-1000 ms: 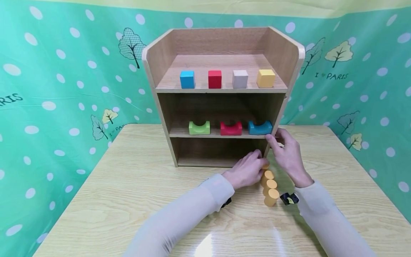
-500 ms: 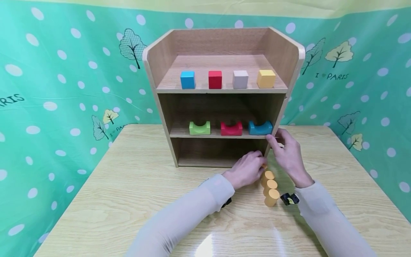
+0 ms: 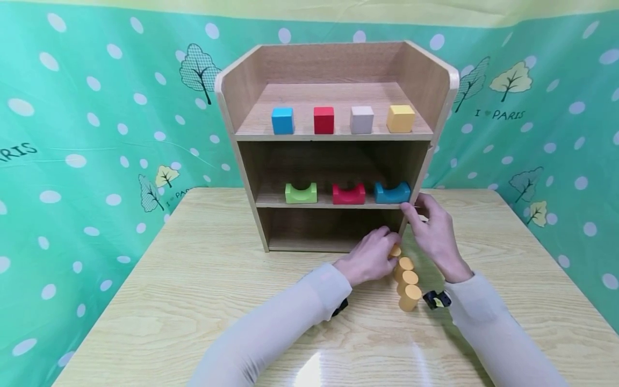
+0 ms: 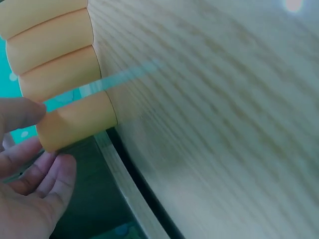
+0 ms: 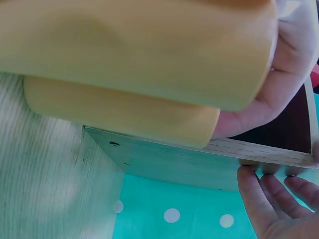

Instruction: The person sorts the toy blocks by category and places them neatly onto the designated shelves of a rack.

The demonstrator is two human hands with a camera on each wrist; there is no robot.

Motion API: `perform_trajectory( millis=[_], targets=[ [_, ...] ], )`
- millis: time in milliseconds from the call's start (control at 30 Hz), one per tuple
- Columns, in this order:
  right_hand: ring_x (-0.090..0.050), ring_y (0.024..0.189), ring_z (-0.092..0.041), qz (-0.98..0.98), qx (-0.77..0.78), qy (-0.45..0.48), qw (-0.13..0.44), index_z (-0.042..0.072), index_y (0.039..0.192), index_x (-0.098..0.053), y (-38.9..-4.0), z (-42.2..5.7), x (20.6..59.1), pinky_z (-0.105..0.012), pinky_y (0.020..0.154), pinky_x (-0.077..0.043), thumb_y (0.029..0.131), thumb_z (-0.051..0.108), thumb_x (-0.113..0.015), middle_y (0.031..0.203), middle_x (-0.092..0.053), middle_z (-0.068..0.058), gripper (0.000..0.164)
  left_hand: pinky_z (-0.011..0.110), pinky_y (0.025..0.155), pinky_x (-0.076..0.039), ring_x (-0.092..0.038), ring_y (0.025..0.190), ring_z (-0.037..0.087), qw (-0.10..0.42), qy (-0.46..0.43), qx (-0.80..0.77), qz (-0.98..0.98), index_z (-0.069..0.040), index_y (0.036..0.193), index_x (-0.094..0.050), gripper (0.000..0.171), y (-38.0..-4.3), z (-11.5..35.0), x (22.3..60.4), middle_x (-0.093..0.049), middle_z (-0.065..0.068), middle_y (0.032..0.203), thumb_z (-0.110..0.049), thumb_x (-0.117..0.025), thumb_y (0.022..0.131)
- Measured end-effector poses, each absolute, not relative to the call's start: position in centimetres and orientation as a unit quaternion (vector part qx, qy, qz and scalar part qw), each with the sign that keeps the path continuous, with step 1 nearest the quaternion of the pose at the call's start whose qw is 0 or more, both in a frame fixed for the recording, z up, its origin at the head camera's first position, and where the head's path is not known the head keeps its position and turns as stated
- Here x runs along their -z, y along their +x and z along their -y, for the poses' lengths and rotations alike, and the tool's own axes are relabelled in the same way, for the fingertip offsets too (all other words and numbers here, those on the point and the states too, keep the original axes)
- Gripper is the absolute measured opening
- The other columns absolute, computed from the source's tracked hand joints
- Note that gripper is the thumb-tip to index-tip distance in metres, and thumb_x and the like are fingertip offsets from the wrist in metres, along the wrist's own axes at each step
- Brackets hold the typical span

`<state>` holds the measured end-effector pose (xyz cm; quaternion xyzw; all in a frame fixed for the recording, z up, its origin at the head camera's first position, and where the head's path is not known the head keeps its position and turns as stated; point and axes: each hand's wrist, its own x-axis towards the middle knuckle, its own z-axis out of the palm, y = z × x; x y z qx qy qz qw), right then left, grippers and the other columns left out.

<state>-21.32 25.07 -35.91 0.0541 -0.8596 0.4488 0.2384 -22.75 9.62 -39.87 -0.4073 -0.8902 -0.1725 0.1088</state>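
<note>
Beside the lower right corner of the wooden shelf (image 3: 271, 137), my left hand (image 3: 369, 257) pinches an orange-yellow cylinder (image 4: 77, 122) by its top end. Thumb and fingertips sit on opposite sides of it in the left wrist view. The cylinder stands upright by the shelf's front edge, a narrow gap from a row of matching cylinders (image 3: 410, 297). In the head view my fingers hide most of the held one. My right hand (image 3: 435, 236) holds the shelf's right side panel, thumb at the front edge, fingertips (image 5: 246, 174) against the outer face.
On the top shelf stand blue (image 3: 282, 121), red (image 3: 323, 120), grey (image 3: 361, 120) and yellow cubes (image 3: 401, 119). Green (image 3: 301, 194), red (image 3: 348, 195) and blue notched blocks (image 3: 391, 193) line the middle shelf. A light wood table (image 3: 159, 301) lies underneath; a green dotted cloth (image 3: 96, 134) hangs behind.
The pinched cylinder has shifted slightly left, and the left hand's fingers have moved with it. The right hand has stayed at the shelf's side.
</note>
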Motion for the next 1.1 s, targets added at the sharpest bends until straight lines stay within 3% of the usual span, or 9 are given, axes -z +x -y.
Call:
perform_trajectory(
  millis=[433,800,933,1100],
  targets=[
    [-0.057,0.107,-0.032,0.859,-0.450,0.055,0.238,0.006,0.131,-0.051,-21.4,-25.1,36.0,-0.054,0.083,-0.050,0.094,0.043,-0.054,0.120,-0.058,-0.015,0.053,0.018,0.071,-0.041,-0.049,0.081,0.010,0.071,-0.392,0.212,0.892,-0.012,0.102,-0.066,0.021,-22.7,-9.1,40.2,-0.049,-0.005,0.090,-0.019,-0.071,0.083],
    [-0.059,0.105,-0.031,0.858,-0.448,0.055,0.243,0.006,0.129,-0.053,-21.5,-25.1,35.9,-0.052,0.083,-0.051,0.094,0.042,-0.055,0.116,-0.060,-0.014,0.050,0.015,0.077,-0.043,-0.051,0.088,0.008,0.004,-0.316,0.312,0.896,-0.011,0.111,-0.057,0.038,-22.3,-8.8,40.5,-0.053,-0.003,0.099,-0.014,-0.075,0.078],
    [-0.059,0.105,-0.031,0.859,-0.448,0.053,0.242,0.006,0.129,-0.053,-21.5,-25.1,35.9,-0.053,0.084,-0.050,0.094,0.042,-0.055,0.116,-0.060,-0.014,0.051,0.017,0.083,-0.044,-0.053,0.092,0.010,-0.002,-0.293,0.338,0.894,-0.009,0.110,-0.056,0.039,-22.2,-9.1,40.7,-0.056,0.000,0.102,-0.014,-0.077,0.077],
    [-0.058,0.107,-0.032,0.861,-0.449,0.049,0.235,0.005,0.130,-0.052,-21.4,-25.1,35.8,-0.054,0.085,-0.049,0.094,0.044,-0.054,0.117,-0.059,-0.015,0.053,0.017,0.081,-0.045,-0.052,0.089,0.010,-0.008,-0.274,0.348,0.896,-0.011,0.105,-0.055,0.035,-22.1,-9.3,41.2,-0.053,-0.002,0.098,-0.014,-0.077,0.078]
  ],
)
